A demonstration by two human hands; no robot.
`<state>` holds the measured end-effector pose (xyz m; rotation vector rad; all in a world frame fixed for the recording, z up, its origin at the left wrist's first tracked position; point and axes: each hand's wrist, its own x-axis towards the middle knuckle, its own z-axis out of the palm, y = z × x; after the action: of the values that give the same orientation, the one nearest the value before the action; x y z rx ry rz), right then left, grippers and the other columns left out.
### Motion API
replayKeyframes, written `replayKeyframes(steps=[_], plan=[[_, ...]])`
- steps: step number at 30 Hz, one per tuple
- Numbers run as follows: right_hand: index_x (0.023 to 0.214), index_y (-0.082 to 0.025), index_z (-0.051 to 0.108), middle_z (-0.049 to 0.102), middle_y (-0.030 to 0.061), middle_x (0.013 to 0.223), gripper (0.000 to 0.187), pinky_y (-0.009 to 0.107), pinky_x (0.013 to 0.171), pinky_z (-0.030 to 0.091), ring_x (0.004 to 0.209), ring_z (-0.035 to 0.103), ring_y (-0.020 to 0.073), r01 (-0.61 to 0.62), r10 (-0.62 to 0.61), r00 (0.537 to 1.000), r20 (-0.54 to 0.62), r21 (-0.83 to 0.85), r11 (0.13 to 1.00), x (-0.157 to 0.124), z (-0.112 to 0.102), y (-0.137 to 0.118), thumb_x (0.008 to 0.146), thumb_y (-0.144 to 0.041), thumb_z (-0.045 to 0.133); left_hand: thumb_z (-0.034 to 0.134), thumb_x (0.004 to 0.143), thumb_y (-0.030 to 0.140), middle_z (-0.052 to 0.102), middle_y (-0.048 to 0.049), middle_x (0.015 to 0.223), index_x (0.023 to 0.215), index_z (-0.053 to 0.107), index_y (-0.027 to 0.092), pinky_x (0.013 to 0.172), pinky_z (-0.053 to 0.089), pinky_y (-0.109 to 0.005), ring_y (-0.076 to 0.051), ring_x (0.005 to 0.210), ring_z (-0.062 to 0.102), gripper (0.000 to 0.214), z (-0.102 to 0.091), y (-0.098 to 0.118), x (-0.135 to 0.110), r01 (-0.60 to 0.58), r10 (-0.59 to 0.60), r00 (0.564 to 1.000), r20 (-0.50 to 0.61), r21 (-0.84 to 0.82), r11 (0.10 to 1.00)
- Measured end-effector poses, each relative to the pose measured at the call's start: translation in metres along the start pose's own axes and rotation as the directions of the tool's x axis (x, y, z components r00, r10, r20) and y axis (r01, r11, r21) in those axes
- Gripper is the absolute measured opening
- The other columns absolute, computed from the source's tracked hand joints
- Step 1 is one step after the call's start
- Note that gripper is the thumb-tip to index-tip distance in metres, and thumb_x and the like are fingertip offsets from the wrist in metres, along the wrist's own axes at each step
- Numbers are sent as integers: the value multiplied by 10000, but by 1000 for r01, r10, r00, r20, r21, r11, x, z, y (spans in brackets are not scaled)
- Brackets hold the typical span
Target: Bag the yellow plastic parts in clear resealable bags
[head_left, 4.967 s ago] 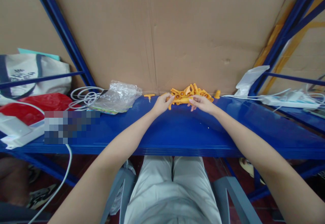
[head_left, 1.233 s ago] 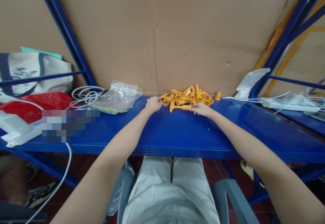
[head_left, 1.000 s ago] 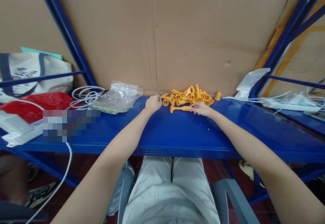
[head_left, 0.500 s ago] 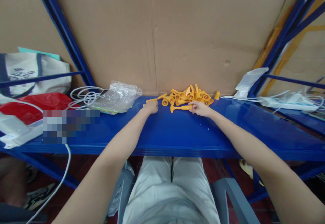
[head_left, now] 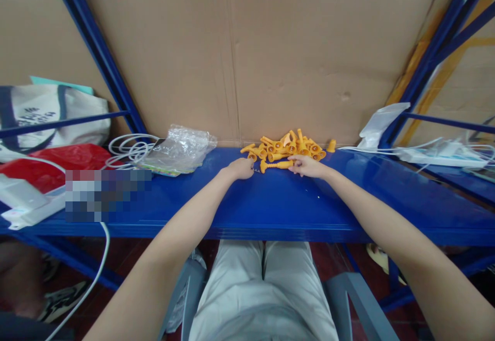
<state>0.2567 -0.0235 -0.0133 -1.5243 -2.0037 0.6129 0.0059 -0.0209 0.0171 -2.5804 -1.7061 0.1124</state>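
Note:
My right hand (head_left: 307, 166) pinches the right end of a yellow hammer-shaped plastic piece (head_left: 279, 165). This piece lies sideways just above the blue table, with a flared head at its left and a ribbed neck. My left hand (head_left: 242, 168) is closed beside that head. A small, thin dark bit (head_left: 256, 170) sticks out at its fingertips; what the fingers hold is mostly hidden. Behind both hands lies a heap of yellow plastic pieces (head_left: 285, 144), several with round hollow ends.
One yellow cap-like piece (head_left: 331, 146) stands right of the heap. Clear plastic bags (head_left: 185, 148) and coiled white cable (head_left: 129, 149) lie to the left, near a red bag (head_left: 73, 159). A cardboard sheet (head_left: 290, 63) backs the blue table (head_left: 270, 207). White cables (head_left: 371, 149) run at right.
My left hand has moved right, up to the head of the yellow hammer-shaped piece. The yellow length seen over its fingers before no longer shows. My right hand has barely moved.

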Motion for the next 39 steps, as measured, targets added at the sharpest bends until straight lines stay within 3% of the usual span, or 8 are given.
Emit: replayKeyframes(steps=[9,13,17,21,25,30,33,39], plan=[[1379,-232,591,746,75,1103,599,308,776,602,898,732,217,-63,78,952,295,-60,996,-14,-72,-30,816,-389,726,463,906,187,688,-113,1182,1148,607,183,879,508,-297,-240,1093,654,282,10,-8,10,-46,45,998,-33,-21,999],[1301,-239,641,754,66,1070,499,406,877,592,933,725,215,74,-77,996,35,85,994,-24,-120,-40,825,-363,723,453,919,196,684,-121,1199,1160,597,173,892,504,-305,-246,1105,648,281,10,-7,10,-55,54,998,-41,-20,998],[1204,-191,658,752,89,1026,346,440,936,560,911,730,198,249,-166,942,-293,273,929,-28,-144,-41,884,-323,658,447,922,193,690,-119,1182,1144,597,172,892,501,-302,-245,1097,653,268,10,-7,11,-68,67,997,-49,-22,997],[1091,-183,665,743,99,1039,219,365,879,573,887,733,177,285,-69,847,-527,341,896,-3,-142,-15,927,-292,568,455,920,204,689,-110,1178,1141,599,181,885,505,-304,-242,1085,654,265,11,-8,11,-68,67,997,-43,-26,997],[1165,-150,643,711,140,1141,314,384,880,570,984,714,216,-5,132,765,-631,198,980,32,-125,31,869,-169,539,459,911,187,692,-105,1170,1152,601,183,900,503,-310,-238,1093,648,280,11,-8,10,-66,65,997,-43,-33,997],[1363,-133,549,462,191,1500,623,493,1122,386,1393,428,337,-364,184,865,-467,-331,871,42,-103,74,746,-61,590,464,902,178,698,-94,1161,1131,615,196,910,503,-302,-233,1100,650,274,9,-7,7,-70,68,996,-49,-42,997],[1472,-147,424,326,217,1577,693,573,1121,351,1441,337,376,-476,300,855,-422,-411,777,39,-94,83,797,-102,578,462,906,182,695,-104,1167,1141,607,195,904,506,-310,-245,1107,650,277,8,-6,6,-68,66,997,-46,-33,997],[1445,-65,422,454,295,1452,638,602,1087,368,1384,407,402,-565,422,820,-387,-427,706,37,-86,87,827,-148,557,466,897,179,700,-104,1153,1138,608,199,913,506,-320,-248,1102,654,280,9,-6,8,-71,69,996,-47,-28,997]])
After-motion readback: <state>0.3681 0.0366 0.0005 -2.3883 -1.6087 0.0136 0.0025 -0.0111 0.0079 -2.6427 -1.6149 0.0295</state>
